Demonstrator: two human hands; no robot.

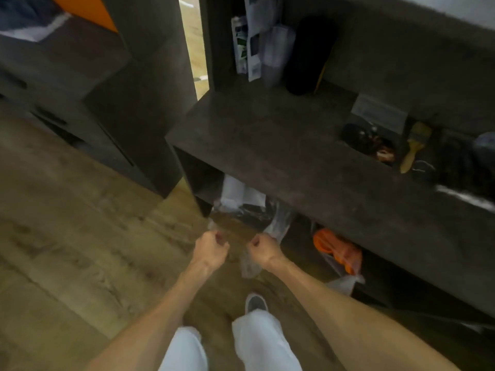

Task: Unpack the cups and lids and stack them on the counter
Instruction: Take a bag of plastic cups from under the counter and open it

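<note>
A clear plastic bag [277, 227] is gripped at its edges by the left hand [210, 249] and the right hand [263, 249], both curled into fists, just below the dark desk [267, 145]. Printed packets [247, 46] stand at the back (writing too blurred to be read).

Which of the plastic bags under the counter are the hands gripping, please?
The clear bag between both fists, left hand and right hand; the orange-filled bag lies untouched to its right.

Both fists [210, 249] [263, 249] clutch plastic bag [278, 226] — blurred.
</note>
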